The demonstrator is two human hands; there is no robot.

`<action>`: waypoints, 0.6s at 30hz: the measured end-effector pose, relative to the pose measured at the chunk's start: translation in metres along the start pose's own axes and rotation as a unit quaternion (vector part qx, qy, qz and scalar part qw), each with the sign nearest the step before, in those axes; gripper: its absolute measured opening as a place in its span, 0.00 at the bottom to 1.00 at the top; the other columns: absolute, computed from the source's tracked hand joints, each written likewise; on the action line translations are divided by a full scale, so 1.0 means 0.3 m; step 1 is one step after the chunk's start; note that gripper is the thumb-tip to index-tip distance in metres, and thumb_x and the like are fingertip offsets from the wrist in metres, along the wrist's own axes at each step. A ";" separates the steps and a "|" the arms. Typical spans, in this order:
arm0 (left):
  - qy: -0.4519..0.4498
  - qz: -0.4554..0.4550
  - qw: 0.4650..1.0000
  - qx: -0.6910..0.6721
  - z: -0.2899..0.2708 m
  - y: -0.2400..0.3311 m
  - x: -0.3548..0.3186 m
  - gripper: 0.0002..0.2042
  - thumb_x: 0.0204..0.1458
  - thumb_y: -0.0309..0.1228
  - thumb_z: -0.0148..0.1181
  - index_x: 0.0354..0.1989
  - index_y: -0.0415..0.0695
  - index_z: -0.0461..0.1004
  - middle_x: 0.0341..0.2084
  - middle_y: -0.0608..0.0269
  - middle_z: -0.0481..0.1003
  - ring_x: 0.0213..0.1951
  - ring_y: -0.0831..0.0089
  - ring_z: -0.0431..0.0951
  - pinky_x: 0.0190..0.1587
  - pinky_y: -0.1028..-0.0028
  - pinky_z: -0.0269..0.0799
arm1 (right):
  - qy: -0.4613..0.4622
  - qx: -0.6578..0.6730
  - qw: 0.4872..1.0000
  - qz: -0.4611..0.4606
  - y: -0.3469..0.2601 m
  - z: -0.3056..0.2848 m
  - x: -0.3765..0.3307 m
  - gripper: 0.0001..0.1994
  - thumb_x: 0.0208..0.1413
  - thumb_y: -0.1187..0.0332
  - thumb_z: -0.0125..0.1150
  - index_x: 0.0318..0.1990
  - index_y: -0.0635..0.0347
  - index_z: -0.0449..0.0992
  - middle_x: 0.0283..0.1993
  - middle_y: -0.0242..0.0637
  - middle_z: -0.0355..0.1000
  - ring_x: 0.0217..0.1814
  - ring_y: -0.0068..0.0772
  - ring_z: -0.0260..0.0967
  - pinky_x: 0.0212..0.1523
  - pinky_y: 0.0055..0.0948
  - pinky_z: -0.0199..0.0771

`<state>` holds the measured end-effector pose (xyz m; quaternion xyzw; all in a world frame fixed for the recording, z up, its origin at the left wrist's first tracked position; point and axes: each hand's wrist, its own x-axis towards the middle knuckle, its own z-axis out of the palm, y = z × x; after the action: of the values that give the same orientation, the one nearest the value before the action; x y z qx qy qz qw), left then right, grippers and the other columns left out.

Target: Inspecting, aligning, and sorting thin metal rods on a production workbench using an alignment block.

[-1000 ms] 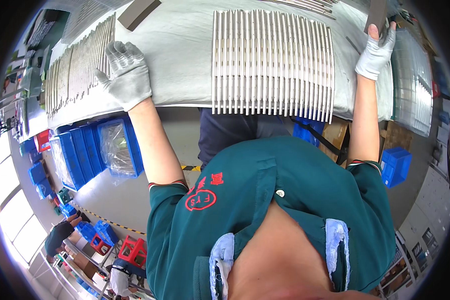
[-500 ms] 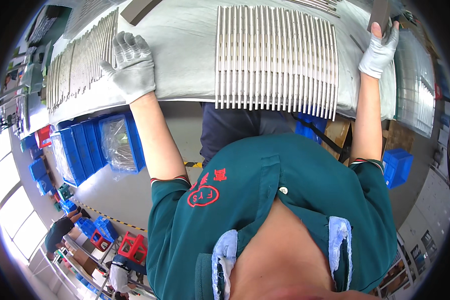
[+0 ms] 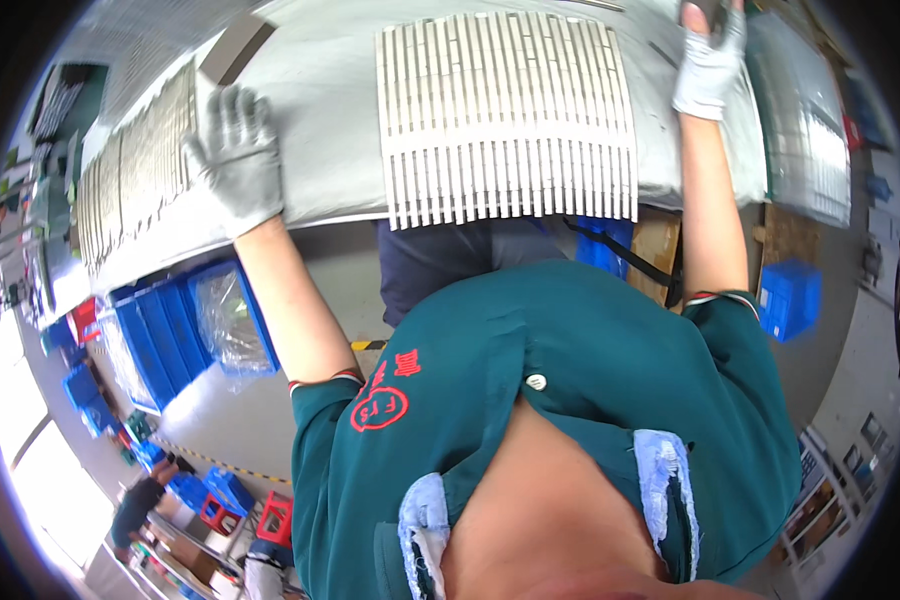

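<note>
The fingers [image 3: 233, 112] of the left hand [image 3: 238, 165] are slightly apart and hold nothing, the thumb standing well out toward the left rods [image 3: 135, 170]; whether it touches them I cannot tell. The right hand [image 3: 710, 70] has thumb and fingers set on either side of the right block [image 3: 708, 12], a dark piece cut off by the upper edge; how firmly they clamp it cannot be told. Its long axis seems to run away from the person. Between the hands lie the middle rods [image 3: 505, 125], side by side in a broad row, long axes pointing away from the person, their near ends reaching just past the edge of the pale surface [image 3: 325, 130]. The left block [image 3: 237, 48] lies aslant beyond the left hand, near the left rods. Clear trays [image 3: 805, 125] stand at the right. Lower down are blue crates [image 3: 165, 340] with clear plastic [image 3: 232, 320], another crate [image 3: 790, 300] at right, the grey floor [image 3: 250, 420], a red stool [image 3: 275, 515] and a bending co-worker [image 3: 138, 510].
</note>
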<state>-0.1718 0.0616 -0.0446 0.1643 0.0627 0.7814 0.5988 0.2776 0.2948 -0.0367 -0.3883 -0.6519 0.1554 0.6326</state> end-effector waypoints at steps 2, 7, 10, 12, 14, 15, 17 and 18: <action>-0.001 -0.004 1.000 0.010 -0.004 -0.002 0.007 0.27 0.60 0.45 0.55 0.58 0.33 0.67 0.58 0.45 0.69 0.61 0.53 0.68 0.68 0.52 0.57 | 0.004 -0.014 1.000 -0.002 -0.013 -0.005 0.001 0.37 0.57 0.62 0.65 0.69 0.70 0.54 0.68 0.50 0.59 0.69 0.42 0.56 0.68 0.33 0.54; 0.117 0.056 0.974 0.184 0.056 -0.051 0.013 0.26 0.63 0.46 0.49 0.59 0.34 0.66 0.55 0.45 0.71 0.58 0.55 0.70 0.65 0.54 0.62 | 0.019 0.003 1.000 0.010 -0.053 0.005 0.000 0.37 0.56 0.61 0.66 0.68 0.69 0.55 0.67 0.50 0.59 0.69 0.42 0.56 0.68 0.33 0.54; 0.218 0.103 0.897 0.371 0.131 -0.132 -0.013 0.26 0.66 0.45 0.45 0.60 0.34 0.64 0.55 0.45 0.70 0.58 0.56 0.70 0.65 0.56 0.64 | 0.012 -0.025 1.000 -0.003 -0.047 0.003 0.003 0.38 0.54 0.61 0.66 0.69 0.67 0.56 0.67 0.50 0.60 0.68 0.43 0.58 0.68 0.34 0.55; 0.216 0.044 0.891 0.397 0.145 -0.159 -0.058 0.26 0.66 0.45 0.45 0.61 0.34 0.63 0.56 0.46 0.69 0.58 0.55 0.70 0.67 0.56 0.62 | 0.006 -0.048 0.999 -0.008 -0.055 0.004 0.003 0.38 0.54 0.62 0.66 0.69 0.65 0.56 0.66 0.50 0.60 0.68 0.43 0.58 0.67 0.34 0.56; 0.204 0.015 0.910 0.360 0.160 -0.178 -0.115 0.23 0.66 0.45 0.45 0.55 0.36 0.69 0.48 0.51 0.75 0.53 0.60 0.74 0.60 0.58 0.68 | -0.010 -0.044 0.999 -0.010 -0.059 -0.007 0.004 0.38 0.52 0.62 0.67 0.69 0.63 0.57 0.65 0.51 0.62 0.66 0.45 0.60 0.65 0.35 0.58; 0.136 -0.046 0.954 0.264 0.170 -0.159 -0.173 0.21 0.66 0.45 0.44 0.50 0.37 0.73 0.41 0.54 0.76 0.46 0.63 0.75 0.54 0.61 0.69 | -0.014 -0.032 0.999 -0.006 -0.046 0.028 -0.007 0.38 0.52 0.62 0.67 0.69 0.63 0.57 0.65 0.51 0.62 0.66 0.45 0.60 0.65 0.35 0.58; 0.123 -0.078 0.973 0.179 0.243 -0.182 -0.266 0.22 0.67 0.45 0.43 0.38 0.40 0.77 0.27 0.59 0.75 0.33 0.67 0.73 0.44 0.65 0.68 | -0.018 -0.086 0.995 -0.043 -0.017 0.034 -0.006 0.37 0.51 0.63 0.67 0.68 0.64 0.58 0.63 0.52 0.63 0.64 0.49 0.61 0.64 0.36 0.60; 0.185 -0.039 0.961 0.201 0.298 -0.216 -0.304 0.23 0.67 0.45 0.42 0.33 0.41 0.78 0.20 0.61 0.73 0.27 0.69 0.71 0.39 0.66 0.65 | -0.017 -0.088 0.995 -0.044 -0.015 0.032 -0.001 0.37 0.51 0.63 0.67 0.68 0.64 0.58 0.63 0.52 0.63 0.64 0.49 0.61 0.64 0.36 0.60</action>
<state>-0.0620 -0.0168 0.0036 0.1309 0.3345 0.7458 0.5610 0.2671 0.2945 -0.0352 -0.4109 -0.6901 0.0760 0.5909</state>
